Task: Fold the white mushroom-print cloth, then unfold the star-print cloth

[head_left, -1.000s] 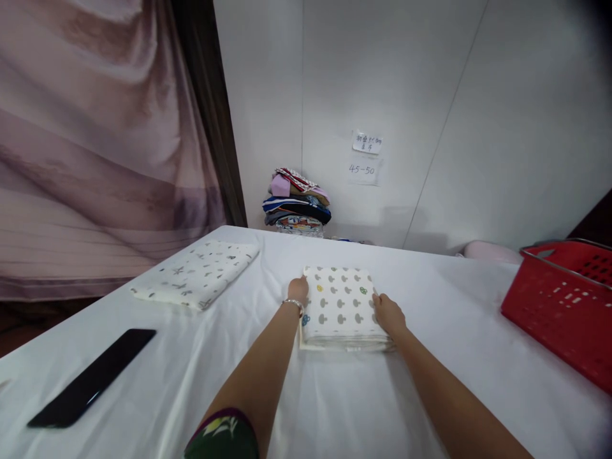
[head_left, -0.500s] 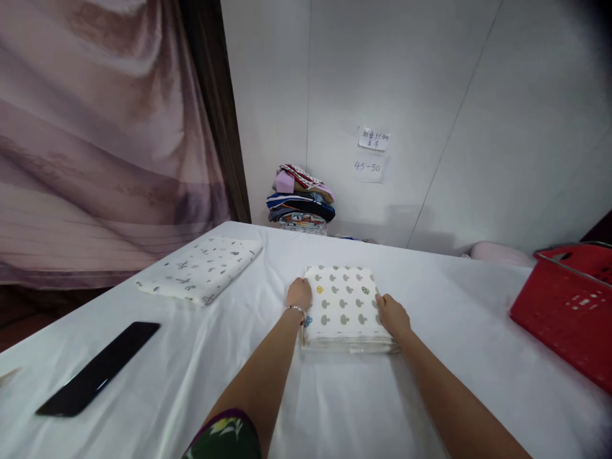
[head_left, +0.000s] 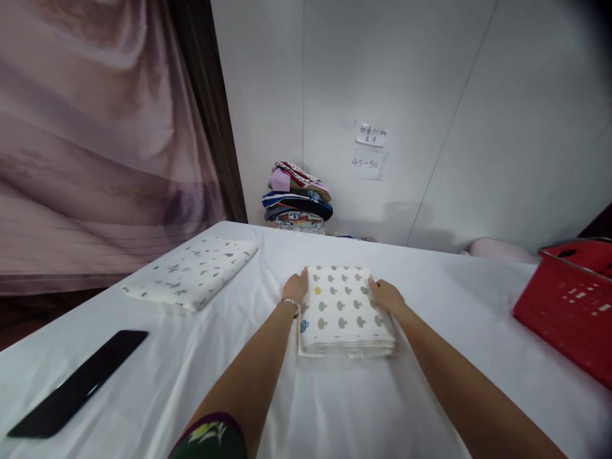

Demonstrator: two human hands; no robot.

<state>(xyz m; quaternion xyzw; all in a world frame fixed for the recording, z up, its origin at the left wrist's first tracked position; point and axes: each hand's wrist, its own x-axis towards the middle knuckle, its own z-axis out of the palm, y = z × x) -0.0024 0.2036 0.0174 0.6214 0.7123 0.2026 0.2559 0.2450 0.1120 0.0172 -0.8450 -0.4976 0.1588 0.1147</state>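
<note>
1. Two bare arms (head_left: 248, 357) stretch forward over the worktop (head_left: 344, 401), which is covered by a creased white sheet; the left one has a green flowered sleeve (head_left: 210, 438) with a purple edge.
2. On the near left, a flat black slab (head_left: 79, 382) lies slantwise, well apart from both hands.
3. Between the hands, in the middle of the worktop, lies a folded cloth (head_left: 342, 303), white with rows of grey mushrooms and a few in yellow, green and blue; its layers show along the near edge.
4. The left hand (head_left: 295, 288), a bracelet (head_left: 290, 302) at its wrist, touches the cloth's left edge close to the far corner; whether its grip pinches the layers, I cannot tell.
5. The right hand (head_left: 388, 296) touches the opposite edge with curled fingers; how tight that grip is, I cannot tell.
6. Well to the right stands a red basket (head_left: 564, 312), cut off by the frame.
7. Farther left lies another folded piece (head_left: 191, 273), white with small dark prints.
8. Beyond the far edge rises a pile of fabrics (head_left: 299, 197), near a wall (head_left: 406, 70) bearing two paper notes (head_left: 368, 164), the lower reading "45-50".
</note>
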